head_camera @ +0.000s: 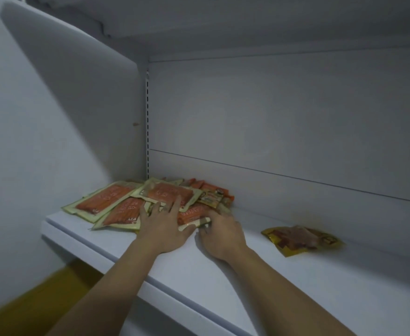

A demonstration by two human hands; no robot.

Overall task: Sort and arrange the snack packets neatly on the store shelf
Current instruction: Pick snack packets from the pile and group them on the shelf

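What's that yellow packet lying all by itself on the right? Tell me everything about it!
The yellow packet is a flat, shiny, plastic-looking pouch with yellow edges and reddish-brown food showing in its middle. It lies flat and slanted on the white shelf, well to the right of the pile of orange packets and apart from it. Only the shelf touches it. Its print is too blurry to read.

Showing left forearm and right forearm bare to frame edge; wearing thin ring on left hand finger.
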